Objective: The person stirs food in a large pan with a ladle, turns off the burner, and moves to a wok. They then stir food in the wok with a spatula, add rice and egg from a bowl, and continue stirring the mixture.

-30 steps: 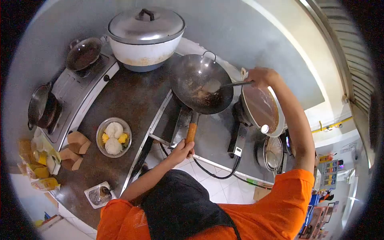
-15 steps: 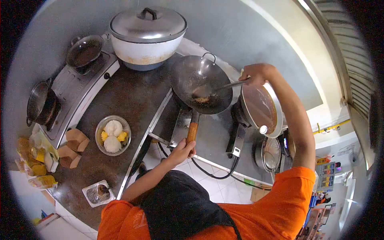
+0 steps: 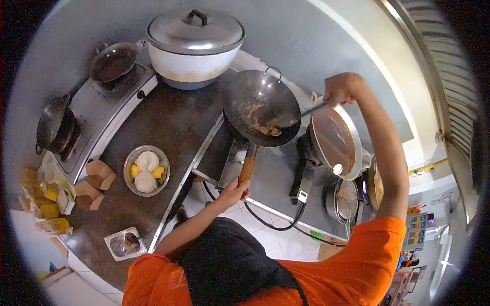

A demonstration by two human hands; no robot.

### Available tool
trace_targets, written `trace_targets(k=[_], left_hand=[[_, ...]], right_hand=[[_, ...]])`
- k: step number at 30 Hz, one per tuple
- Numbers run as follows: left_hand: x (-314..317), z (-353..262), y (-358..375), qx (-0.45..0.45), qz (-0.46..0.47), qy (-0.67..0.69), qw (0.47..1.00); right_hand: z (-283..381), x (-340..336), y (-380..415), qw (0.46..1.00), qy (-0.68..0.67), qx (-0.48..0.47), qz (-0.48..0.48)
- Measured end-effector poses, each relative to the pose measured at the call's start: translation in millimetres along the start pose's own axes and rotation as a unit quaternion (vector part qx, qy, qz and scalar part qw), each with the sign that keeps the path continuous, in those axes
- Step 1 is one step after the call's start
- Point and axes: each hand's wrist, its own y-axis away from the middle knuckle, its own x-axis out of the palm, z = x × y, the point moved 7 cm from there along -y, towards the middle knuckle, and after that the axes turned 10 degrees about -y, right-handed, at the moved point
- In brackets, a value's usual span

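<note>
Wok (image 3: 260,99) tilted over the metal stove unit (image 3: 233,160), in front of the person; contact underneath hidden. Wooden handle (image 3: 246,169) points back toward the person. Left hand (image 3: 234,195) closed around the handle's lower end. Right hand (image 3: 345,89) raised, fingers closed on the upper end of the metal spatula (image 3: 287,120); its blade is inside the wok, on the right-hand side, beside browned bits (image 3: 266,128) spread on the bottom and wall. Cannot tell what the bits are.

Right of the wok: wide pan (image 3: 333,138) of brown liquid, white round object (image 3: 337,169) at its near rim. Nearer the person, mesh strainer (image 3: 347,194) over a dark pot (image 3: 331,204). Black hose (image 3: 270,227) curves along the counter's near edge.

Left of the wok: big white pot (image 3: 194,66), metal lid (image 3: 196,31) on. Clear bowl (image 3: 128,173) on the brown counter (image 3: 168,115) holds 2 white mounds (image 3: 147,171) and 2 visible yellow portions (image 3: 158,172). Further left, a 2-burner stove (image 3: 109,104) with 2 dark pans (image 3: 113,62), 2 brown cartons (image 3: 94,184), yellow-filled plastic bags (image 3: 43,196). Small clear tray (image 3: 116,246) near the counter edge has a dark item inside, unclear.
</note>
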Motion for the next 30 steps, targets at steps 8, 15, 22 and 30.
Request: trace_targets(k=[8,15,22,30], left_hand=[[2,1,-4,0.005,0.022,-0.001,1.000],[3,2,-5,0.009,0.032,0.006,0.999],[2,4,-6,0.002,0.036,-0.035,0.999],[4,0,-3,0.007,0.016,0.012,1.000]], right_hand=[[29,13,-12,0.994,-0.066,-0.067,-0.053],[8,30,-21,0.989,-0.137,-0.014,0.053],[4,33,-5,0.995,-0.084,-0.043,0.029],[7,153,-40,0.935,-0.166,-0.210,-0.233]])
